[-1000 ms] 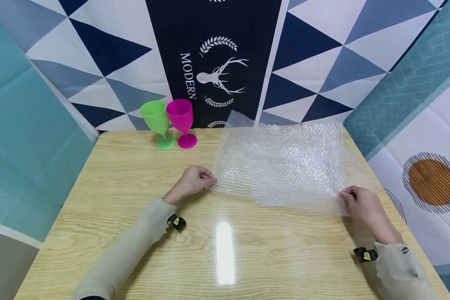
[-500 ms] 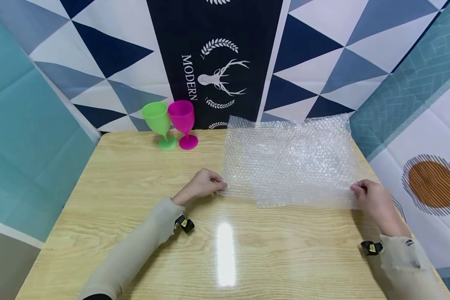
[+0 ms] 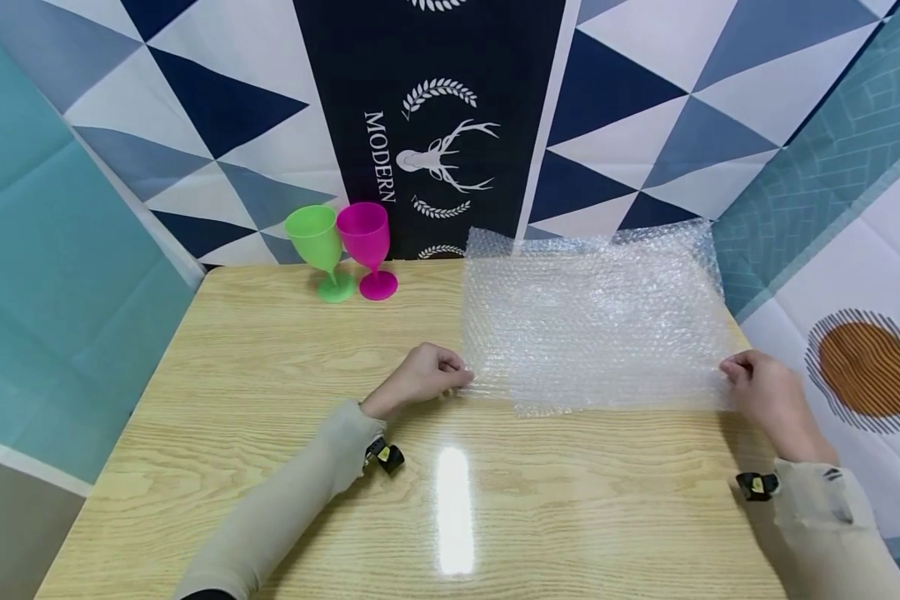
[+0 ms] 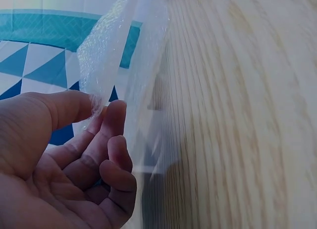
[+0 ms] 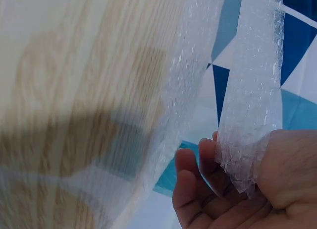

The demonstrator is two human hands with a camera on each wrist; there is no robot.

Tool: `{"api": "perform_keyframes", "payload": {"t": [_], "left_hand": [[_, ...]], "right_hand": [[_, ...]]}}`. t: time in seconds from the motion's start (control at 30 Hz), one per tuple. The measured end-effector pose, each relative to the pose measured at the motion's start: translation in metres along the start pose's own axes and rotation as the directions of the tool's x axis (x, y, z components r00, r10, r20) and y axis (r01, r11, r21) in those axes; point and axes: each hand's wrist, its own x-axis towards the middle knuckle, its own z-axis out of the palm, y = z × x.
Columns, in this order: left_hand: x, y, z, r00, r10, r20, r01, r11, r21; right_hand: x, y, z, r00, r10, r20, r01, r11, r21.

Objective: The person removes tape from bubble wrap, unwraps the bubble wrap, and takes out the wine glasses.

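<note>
A clear sheet of bubble wrap spreads over the table's back right, its far edge rising against the wall. My left hand pinches its near left corner. In the left wrist view, thumb and fingertips of that hand meet on the bubble wrap. At the near right corner my right hand grips the sheet. The right wrist view has the bubble wrap bunched between the thumb side and fingers of that hand. More of the film lies along the tabletop beneath the held layer.
A green goblet and a magenta goblet stand side by side at the table's back edge, left of the sheet. Patterned wall coverings rise behind the wooden table. A bright reflection shows on the tabletop near the front.
Both hands have moved to the right with the bubble wrap between them. Its left edge has shifted away from the goblets, and its far right corner now stands higher against the wall.
</note>
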Motion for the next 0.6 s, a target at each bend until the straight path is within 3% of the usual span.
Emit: {"api": "perform_keyframes", "payload": {"t": [0.33,0.6], "left_hand": [[0.004,0.011,0.010,1.000,0.014,-0.007,-0.014,0.999,-0.035],[0.001,0.003,0.023,1.000,0.011,-0.016,-0.012,0.999,-0.038]], "right_hand": [[0.008,0.009,-0.011,0.999,-0.014,-0.043,0.013,0.999,-0.030],[0.004,0.014,-0.009,1.000,0.002,-0.012,-0.002,0.999,-0.040]]}}
